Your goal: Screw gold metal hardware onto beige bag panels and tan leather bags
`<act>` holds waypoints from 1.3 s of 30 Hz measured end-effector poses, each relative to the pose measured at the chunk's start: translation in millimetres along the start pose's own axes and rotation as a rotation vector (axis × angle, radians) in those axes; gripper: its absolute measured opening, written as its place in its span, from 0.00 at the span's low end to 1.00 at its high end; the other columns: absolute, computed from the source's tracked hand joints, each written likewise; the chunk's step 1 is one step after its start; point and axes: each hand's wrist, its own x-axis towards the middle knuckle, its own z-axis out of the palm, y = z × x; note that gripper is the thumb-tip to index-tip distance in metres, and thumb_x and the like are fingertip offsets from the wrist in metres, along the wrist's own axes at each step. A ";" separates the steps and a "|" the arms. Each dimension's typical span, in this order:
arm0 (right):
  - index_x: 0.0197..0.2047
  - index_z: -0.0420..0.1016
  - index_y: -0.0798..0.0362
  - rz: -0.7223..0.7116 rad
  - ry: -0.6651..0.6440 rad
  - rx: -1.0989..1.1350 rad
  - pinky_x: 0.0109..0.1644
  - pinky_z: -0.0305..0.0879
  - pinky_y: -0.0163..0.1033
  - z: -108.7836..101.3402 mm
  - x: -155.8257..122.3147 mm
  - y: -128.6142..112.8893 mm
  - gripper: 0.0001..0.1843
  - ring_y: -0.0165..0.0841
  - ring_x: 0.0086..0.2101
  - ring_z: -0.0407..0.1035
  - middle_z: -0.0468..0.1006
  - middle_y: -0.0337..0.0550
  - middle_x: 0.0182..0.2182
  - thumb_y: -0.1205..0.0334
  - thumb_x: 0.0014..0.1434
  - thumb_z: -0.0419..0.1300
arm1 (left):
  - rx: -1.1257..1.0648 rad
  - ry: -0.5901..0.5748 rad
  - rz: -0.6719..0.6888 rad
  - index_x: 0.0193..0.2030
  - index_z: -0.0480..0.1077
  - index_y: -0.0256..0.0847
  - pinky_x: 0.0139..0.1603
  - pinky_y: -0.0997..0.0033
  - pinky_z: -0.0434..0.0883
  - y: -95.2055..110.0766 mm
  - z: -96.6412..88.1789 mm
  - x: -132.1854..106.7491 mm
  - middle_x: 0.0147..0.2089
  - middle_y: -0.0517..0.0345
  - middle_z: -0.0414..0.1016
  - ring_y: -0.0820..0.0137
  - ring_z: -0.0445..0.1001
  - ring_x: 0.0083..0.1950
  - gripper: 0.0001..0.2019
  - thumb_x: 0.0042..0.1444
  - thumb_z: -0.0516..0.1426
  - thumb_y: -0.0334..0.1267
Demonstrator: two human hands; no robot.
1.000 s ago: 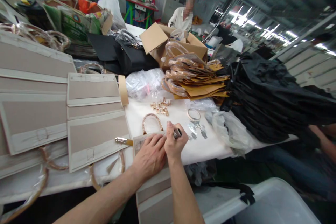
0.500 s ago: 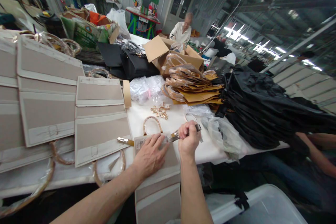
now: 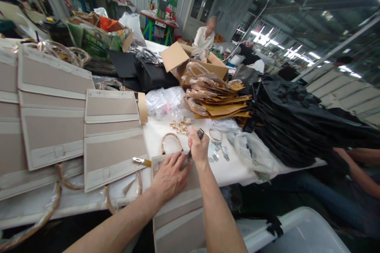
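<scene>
My left hand (image 3: 170, 177) lies flat, fingers spread, on the top of a beige bag panel (image 3: 178, 205) that hangs over the table's front edge. My right hand (image 3: 198, 147) is closed round a small dark-handled tool (image 3: 196, 142), its tip pointing down at the panel's upper edge beside my left fingers. A wrapped curved handle (image 3: 171, 139) arches up from the panel's top. A gold metal strap end (image 3: 140, 161) sticks out to the panel's left.
Beige panels (image 3: 111, 138) are stacked on the left of the white table (image 3: 231, 170). Gold fittings (image 3: 181, 125), a ring with keys (image 3: 216, 138), plastic bags, tan handled pieces (image 3: 216, 99) and black fabric (image 3: 297, 118) lie beyond. A person sits at the far end; someone's arm (image 3: 359, 162) is at right.
My right hand, which had swung out to the right with the tool, has come back left to the panel's top edge with the tool upright. My left hand stayed pressed on the panel.
</scene>
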 end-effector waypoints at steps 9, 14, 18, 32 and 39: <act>0.23 0.56 0.49 -0.032 0.075 0.200 0.22 0.49 0.34 -16.9 -29.8 -6.2 0.25 0.25 0.17 0.51 0.56 0.27 0.16 0.51 0.68 0.61 | 0.005 0.020 0.026 0.63 0.70 0.43 0.72 0.48 0.60 -0.6 -1.6 -1.2 0.70 0.43 0.64 0.48 0.58 0.73 0.20 0.65 0.59 0.42; 0.25 0.60 0.50 -0.004 0.100 0.465 0.20 0.47 0.32 -34.5 -25.6 -17.7 0.20 0.24 0.17 0.51 0.59 0.28 0.18 0.54 0.65 0.61 | -0.012 0.028 0.035 0.66 0.69 0.48 0.72 0.47 0.59 -0.5 -2.0 -2.9 0.72 0.44 0.62 0.48 0.56 0.74 0.21 0.68 0.57 0.43; 0.25 0.62 0.51 -0.023 0.056 0.450 0.20 0.47 0.31 -30.7 -25.2 -18.0 0.19 0.24 0.17 0.52 0.61 0.28 0.18 0.57 0.64 0.64 | -0.005 0.024 0.021 0.64 0.70 0.48 0.70 0.47 0.60 0.0 -2.3 -2.7 0.72 0.45 0.62 0.48 0.56 0.74 0.20 0.67 0.57 0.43; 0.21 0.57 0.49 -0.212 0.116 0.245 0.20 0.50 0.35 -14.6 -45.9 -25.1 0.27 0.25 0.15 0.52 0.56 0.28 0.15 0.53 0.71 0.60 | -0.025 0.019 0.028 0.64 0.71 0.45 0.72 0.47 0.59 -1.6 -1.0 -3.9 0.72 0.42 0.62 0.48 0.57 0.74 0.20 0.66 0.58 0.45; 0.22 0.56 0.49 -0.178 0.217 0.260 0.19 0.48 0.34 -17.2 -39.4 -27.1 0.26 0.24 0.14 0.50 0.54 0.26 0.15 0.55 0.70 0.60 | -0.039 0.019 0.019 0.66 0.69 0.47 0.72 0.46 0.60 -0.6 0.3 -4.0 0.72 0.43 0.62 0.46 0.57 0.74 0.23 0.65 0.59 0.45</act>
